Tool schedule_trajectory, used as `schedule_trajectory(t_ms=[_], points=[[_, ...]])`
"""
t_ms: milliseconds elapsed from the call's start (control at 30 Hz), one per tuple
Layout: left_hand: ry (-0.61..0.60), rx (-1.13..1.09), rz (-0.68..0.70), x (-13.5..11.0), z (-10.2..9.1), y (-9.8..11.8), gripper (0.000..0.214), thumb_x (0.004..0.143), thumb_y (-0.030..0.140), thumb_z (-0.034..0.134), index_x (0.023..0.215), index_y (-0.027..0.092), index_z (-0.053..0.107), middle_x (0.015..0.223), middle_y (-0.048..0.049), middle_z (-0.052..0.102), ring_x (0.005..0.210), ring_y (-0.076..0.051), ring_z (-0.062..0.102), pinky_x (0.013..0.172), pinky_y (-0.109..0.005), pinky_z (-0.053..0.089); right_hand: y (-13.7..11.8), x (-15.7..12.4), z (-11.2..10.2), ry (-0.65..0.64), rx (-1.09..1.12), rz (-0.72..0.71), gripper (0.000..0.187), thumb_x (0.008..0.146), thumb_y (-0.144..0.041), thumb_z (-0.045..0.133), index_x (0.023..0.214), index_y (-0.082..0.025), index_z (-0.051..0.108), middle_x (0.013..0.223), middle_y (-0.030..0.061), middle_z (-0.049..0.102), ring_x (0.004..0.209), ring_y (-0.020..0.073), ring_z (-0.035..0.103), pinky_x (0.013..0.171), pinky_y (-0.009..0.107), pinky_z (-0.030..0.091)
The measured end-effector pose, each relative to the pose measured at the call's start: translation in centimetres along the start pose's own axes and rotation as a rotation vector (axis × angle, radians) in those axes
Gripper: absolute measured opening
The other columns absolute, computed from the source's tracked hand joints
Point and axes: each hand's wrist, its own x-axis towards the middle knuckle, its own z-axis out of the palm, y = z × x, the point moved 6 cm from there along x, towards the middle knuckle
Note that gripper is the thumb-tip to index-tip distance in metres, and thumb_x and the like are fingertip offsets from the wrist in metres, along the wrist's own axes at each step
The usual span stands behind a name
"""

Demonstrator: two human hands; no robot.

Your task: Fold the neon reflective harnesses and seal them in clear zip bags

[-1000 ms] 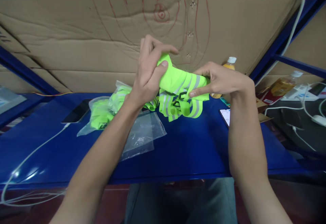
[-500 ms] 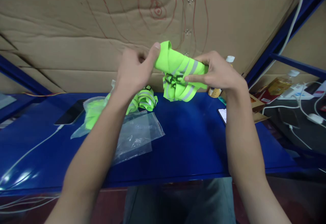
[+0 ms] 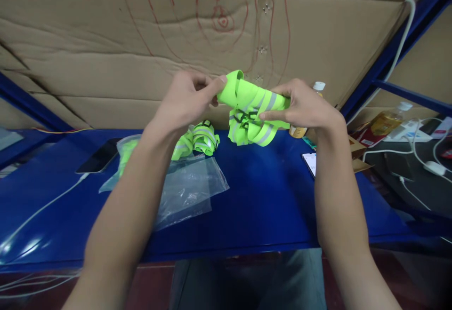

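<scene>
Between both hands, above the blue table [image 3: 261, 197], hangs a bundle of neon yellow-green reflective strap [image 3: 252, 96] with grey stripes and black buckles. My left hand [image 3: 192, 96] pinches the wide band at its left end, thumb on top. Around the bundle's right side my right hand [image 3: 302, 105] is closed, its thumb and fingers pressing the layers. Below and left, a rolled reflective strap [image 3: 205, 138] rests on the table. Beside it lies a clear plastic bag [image 3: 190, 190]. My left forearm partly covers another bag with green material inside [image 3: 125, 152].
A dark phone [image 3: 99, 155] on a white cable lies at the left. At the right are a lit phone [image 3: 309, 163], a small bottle [image 3: 298, 132], a bottle of yellow liquid [image 3: 384, 122] and white cables. A cardboard panel [image 3: 106, 75] stands behind the table.
The hands and the strap bundle appear slightly lower in view, along with the cardboard behind them. Both hands keep hold of the bundle.
</scene>
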Motion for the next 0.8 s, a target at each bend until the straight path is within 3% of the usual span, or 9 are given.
schedule_trajectory(t_ms=[100,200,267,367,467,600,800], points=[[0.028,-0.135,-0.114,0.5,-0.5,-1.3,0.036,0.075,0.056,0.096,0.077,0.025,0.079,0.088,-0.0092,0.078,0.091,-0.031,0.074,0.084,-0.049,0.061,0.0,0.1,0.1,-0.006,-0.034,0.001,0.027,0.085,-0.045,0.092,0.086,-0.021,0.080,0.073,-0.0011,0.069,0.072,0.0183,0.060,0.061,0.033,0.042],[-0.048,-0.241,-0.187,0.7,-0.3,-1.8,0.030,0.074,0.046,0.097,0.088,0.024,0.081,0.105,-0.0116,0.083,0.103,-0.035,0.078,0.087,-0.050,0.064,-0.4,0.3,0.5,-0.015,-0.086,-0.003,0.027,0.084,-0.042,0.093,0.081,-0.020,0.078,0.067,-0.0026,0.062,0.066,0.0152,0.052,0.061,0.033,0.037],[-0.053,-0.237,-0.164,0.7,-0.2,-1.6,0.028,0.076,0.044,0.096,0.086,0.024,0.079,0.107,-0.0103,0.083,0.107,-0.035,0.078,0.091,-0.051,0.065,-0.7,0.4,0.7,-0.013,-0.119,0.016,0.028,0.085,-0.040,0.093,0.078,-0.019,0.076,0.063,-0.0030,0.057,0.063,0.0138,0.049,0.060,0.033,0.035],[0.054,-0.248,-0.016,0.6,-0.3,-0.5,0.030,0.075,0.043,0.096,0.080,0.025,0.073,0.098,-0.0075,0.081,0.102,-0.031,0.078,0.095,-0.049,0.064,-1.2,0.3,1.0,-0.053,-0.075,0.035,0.028,0.087,-0.039,0.091,0.077,-0.019,0.074,0.062,-0.0029,0.056,0.062,0.0131,0.049,0.058,0.032,0.035],[0.130,-0.225,0.099,0.3,0.0,0.5,0.034,0.083,0.052,0.091,0.082,0.025,0.070,0.092,-0.0066,0.077,0.105,-0.030,0.076,0.097,-0.048,0.062,-1.5,0.1,1.0,-0.073,0.013,0.025,0.025,0.086,-0.037,0.089,0.078,-0.019,0.074,0.064,-0.0016,0.060,0.062,0.0142,0.052,0.056,0.032,0.038],[0.122,-0.164,0.080,0.2,0.1,0.6,0.046,0.087,0.069,0.085,0.101,0.028,0.068,0.107,-0.0069,0.080,0.125,-0.035,0.072,0.097,-0.048,0.060,-1.6,0.1,1.0,-0.055,0.047,0.025,0.027,0.085,-0.039,0.090,0.077,-0.019,0.074,0.068,0.0001,0.063,0.067,0.0166,0.057,0.057,0.032,0.043],[0.103,-0.131,0.048,0.5,0.7,-0.2,0.060,0.087,0.082,0.075,0.118,0.031,0.067,0.114,-0.0076,0.079,0.131,-0.036,0.069,0.093,-0.047,0.058,-2.0,0.4,1.3,-0.054,0.030,0.018,0.033,0.084,-0.042,0.091,0.072,-0.020,0.069,0.068,0.0009,0.063,0.068,0.0179,0.058,0.060,0.035,0.044]])
